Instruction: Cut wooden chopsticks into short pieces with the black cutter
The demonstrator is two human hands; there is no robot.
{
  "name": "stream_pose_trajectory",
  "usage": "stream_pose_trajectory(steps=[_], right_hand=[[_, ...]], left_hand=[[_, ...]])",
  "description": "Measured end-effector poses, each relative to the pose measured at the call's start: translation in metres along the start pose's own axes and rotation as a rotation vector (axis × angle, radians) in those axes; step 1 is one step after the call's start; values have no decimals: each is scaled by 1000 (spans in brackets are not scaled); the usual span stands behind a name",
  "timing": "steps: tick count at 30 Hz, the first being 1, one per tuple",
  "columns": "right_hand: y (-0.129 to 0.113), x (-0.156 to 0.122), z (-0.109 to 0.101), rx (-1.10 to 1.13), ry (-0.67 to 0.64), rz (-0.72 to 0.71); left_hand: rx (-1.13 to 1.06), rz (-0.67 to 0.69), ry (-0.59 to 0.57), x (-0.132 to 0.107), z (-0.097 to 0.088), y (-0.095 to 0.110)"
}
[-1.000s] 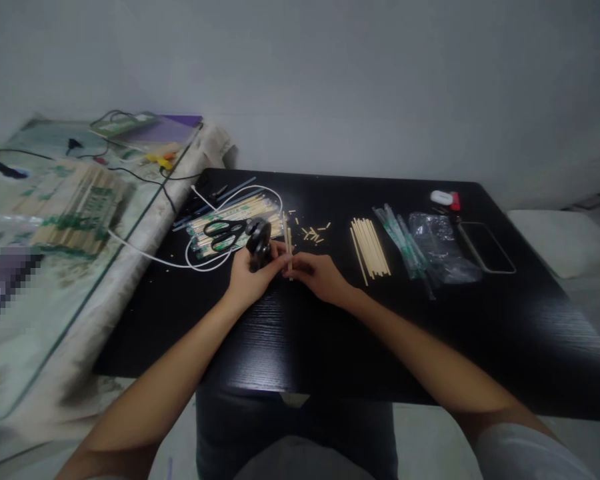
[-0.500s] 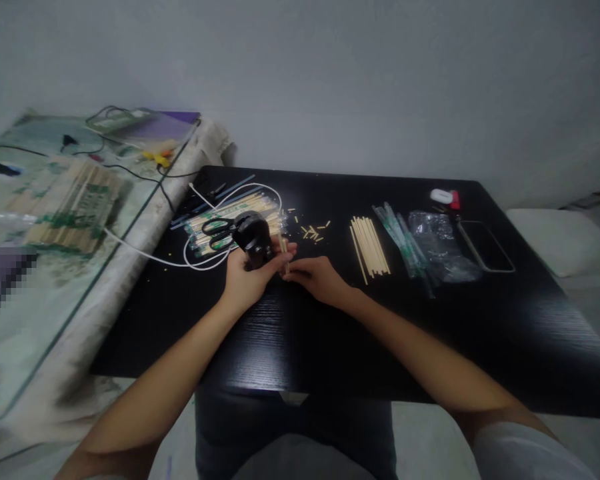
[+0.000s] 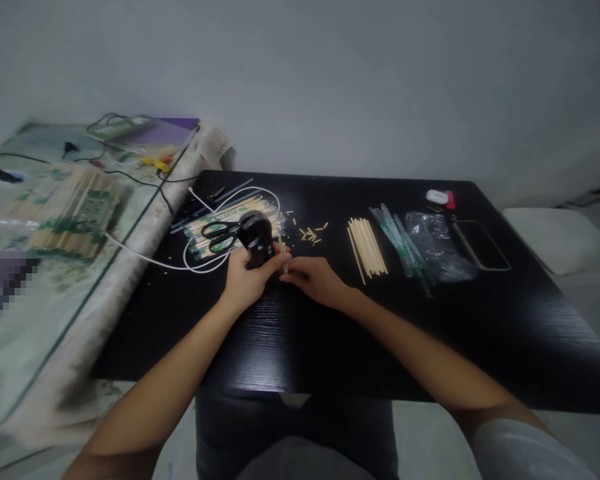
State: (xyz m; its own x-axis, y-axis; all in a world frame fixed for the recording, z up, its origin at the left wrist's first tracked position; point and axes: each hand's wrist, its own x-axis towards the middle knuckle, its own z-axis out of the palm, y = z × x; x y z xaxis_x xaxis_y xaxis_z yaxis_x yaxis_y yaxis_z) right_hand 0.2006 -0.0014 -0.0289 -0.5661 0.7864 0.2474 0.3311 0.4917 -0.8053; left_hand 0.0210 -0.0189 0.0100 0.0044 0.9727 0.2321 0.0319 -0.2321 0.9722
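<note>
My left hand (image 3: 247, 277) pinches short pale wooden sticks (image 3: 281, 245) between thumb and fingers. My right hand (image 3: 317, 277) has its fingertips closed around the lower end of the same sticks. A black rounded object (image 3: 256, 233) rises right behind my left hand; whether that hand touches it is hidden, and its kind is unclear. Black-handled scissors (image 3: 219, 232) lie just left of it, on plastic-wrapped chopsticks (image 3: 197, 233). Beyond my fingers, small cut stick pieces (image 3: 310, 235) are scattered on the black table (image 3: 310, 340).
Loose chopsticks (image 3: 367, 248) lie right of my hands, beside green-printed plastic wrappers (image 3: 399, 240) and a clear bag (image 3: 433, 243). Further right are a phone (image 3: 481, 245) and a white case (image 3: 437, 197). A white cable (image 3: 150, 260) crosses the left side, towards more packed chopsticks (image 3: 80, 210).
The view has shifted slightly. Both hands stay together at the sticks, with the right fingertips moved only a little; the hold looks the same.
</note>
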Motion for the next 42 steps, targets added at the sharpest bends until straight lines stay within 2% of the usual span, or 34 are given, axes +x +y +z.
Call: stream_pose_trajectory(steps=[6,13,17,25,28,32,36,39,42], right_hand=[[-10,-2,-1,42,120,-41],[-7,1,0,42,122,-70],[-5,2,0,36,130,-130],[-9,3,-2,-2,109,-122],[-10,3,-2,-32,113,-134],[-11,5,0,-11,139,-141],[-9,6,3,-9,145,-134],[-8,5,5,1,113,-95],[-7,4,6,10,69,-89]], left_hand=[[38,-20,7,-2,-1,-1],[-1,-24,28,1,-2,-2],[-7,-4,-17,0,-4,-2],[13,24,-70,1,-6,0],[123,20,-123,4,-14,8],[364,13,-132,2,-42,29],[752,98,-190,-6,-70,51],[924,135,-216,-10,-75,60],[910,147,-187,-14,-68,60]])
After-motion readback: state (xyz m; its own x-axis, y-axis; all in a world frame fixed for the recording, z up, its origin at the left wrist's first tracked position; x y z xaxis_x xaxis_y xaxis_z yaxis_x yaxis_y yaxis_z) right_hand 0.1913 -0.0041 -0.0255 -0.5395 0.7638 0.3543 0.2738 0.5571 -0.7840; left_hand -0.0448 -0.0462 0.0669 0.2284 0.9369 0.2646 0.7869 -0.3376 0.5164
